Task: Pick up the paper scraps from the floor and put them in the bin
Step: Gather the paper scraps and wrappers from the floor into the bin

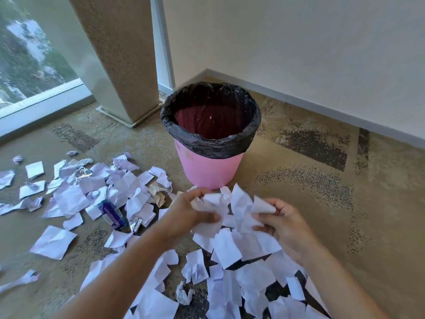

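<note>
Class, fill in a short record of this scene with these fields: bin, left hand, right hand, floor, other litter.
bin: pink bin, black liner, upright by the wall corner
left hand: left hand grips a bunch of paper scraps
right hand: right hand grips the same bunch
floor: loose white scraps scattered on the carpet
other litter: blue wrapper

A single wide-angle view is taken from the person's head, directed forward and down at the carpeted floor (299,203). The left hand (188,215) and right hand (282,224) are seen close below the lens, the pink bin (209,166) just beyond them (straight lines are bowed toward the frame edges). The wall (299,54) closes the background.
</note>
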`<state>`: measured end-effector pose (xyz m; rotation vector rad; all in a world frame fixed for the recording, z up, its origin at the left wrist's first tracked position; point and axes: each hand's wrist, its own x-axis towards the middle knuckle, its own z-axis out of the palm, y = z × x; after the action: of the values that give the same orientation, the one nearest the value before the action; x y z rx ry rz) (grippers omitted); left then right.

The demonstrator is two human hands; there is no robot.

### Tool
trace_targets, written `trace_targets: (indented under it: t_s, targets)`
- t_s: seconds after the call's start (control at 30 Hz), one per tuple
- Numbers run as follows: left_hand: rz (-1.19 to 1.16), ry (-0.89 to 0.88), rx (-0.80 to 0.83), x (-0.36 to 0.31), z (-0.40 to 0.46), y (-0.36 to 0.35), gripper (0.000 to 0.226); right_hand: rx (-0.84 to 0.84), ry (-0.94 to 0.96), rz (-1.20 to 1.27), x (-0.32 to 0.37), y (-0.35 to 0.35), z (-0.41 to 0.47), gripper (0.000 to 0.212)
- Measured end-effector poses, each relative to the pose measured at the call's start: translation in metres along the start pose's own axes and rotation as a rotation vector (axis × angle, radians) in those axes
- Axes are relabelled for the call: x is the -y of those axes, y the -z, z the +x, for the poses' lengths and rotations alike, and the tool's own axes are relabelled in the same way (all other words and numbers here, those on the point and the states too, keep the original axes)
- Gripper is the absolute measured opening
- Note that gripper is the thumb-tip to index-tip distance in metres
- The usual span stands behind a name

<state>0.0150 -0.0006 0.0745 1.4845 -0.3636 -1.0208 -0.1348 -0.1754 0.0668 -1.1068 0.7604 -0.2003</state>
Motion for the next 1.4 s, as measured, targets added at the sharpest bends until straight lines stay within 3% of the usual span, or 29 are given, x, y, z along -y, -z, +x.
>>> trace_targets:
  t_s: [0.13, 0.33, 0.4, 0.53, 0.67, 0.8, 0.9, 1.03, 1.13, 1.23, 1.3, 1.4]
  targets:
    - [-0.161, -0.192, -0.062, -0.068, 0.001, 0.012, 0.046, 0.034, 0.194, 0.124, 0.078, -0.028, 0.002, 0.021]
    - [-0.286, -0.428, -0.323, -0.147, 0.046, 0.017, 0.035, 0.056, 0.310, 0.146, 0.158, -0.079, 0.063, 0.027]
    - [-0.270, -0.423, -0.415, -0.161, 0.065, 0.019, 0.041, 0.054, 0.271, 0.074, 0.167, -0.094, 0.084, 0.040]
    - [-0.056, -0.251, -0.431, -0.168, 0.080, 0.022, 0.083, 0.049, 0.200, -0.073, 0.161, -0.099, 0.097, 0.086]
    - [0.060, -0.285, -0.411, -0.153, 0.066, 0.013, 0.054, 0.030, 0.328, -0.079, 0.138, -0.079, 0.083, 0.073]
    - [0.179, -0.585, -0.468, -0.106, 0.052, -0.006, 0.026, -0.018, 0.453, -0.092, 0.102, -0.049, 0.059, 0.036]
    - [0.349, -0.662, -0.389, -0.054, 0.047, -0.027, 0.020, -0.065, 0.468, -0.210, 0.065, -0.022, 0.048, 0.023]
    - [0.616, -0.469, -0.204, 0.023, 0.054, -0.053, 0.021, -0.135, 0.434, -0.598, 0.005, 0.029, 0.036, 0.028]
    - [0.927, -0.357, -0.096, 0.078, 0.070, -0.063, 0.064, -0.186, 0.353, -0.979, -0.040, 0.082, 0.033, 0.044]
    - [1.158, -0.163, 0.001, 0.116, 0.081, -0.070, 0.099, -0.280, 0.117, -1.348, -0.084, 0.130, 0.025, 0.084]
    - [1.201, -0.062, 0.061, 0.136, 0.081, -0.071, 0.113, -0.309, -0.067, -1.429, -0.109, 0.152, 0.014, 0.100]
    - [1.339, -0.011, 0.167, 0.163, 0.067, -0.074, 0.116, -0.245, -0.206, -1.406, -0.137, 0.161, -0.012, 0.104]
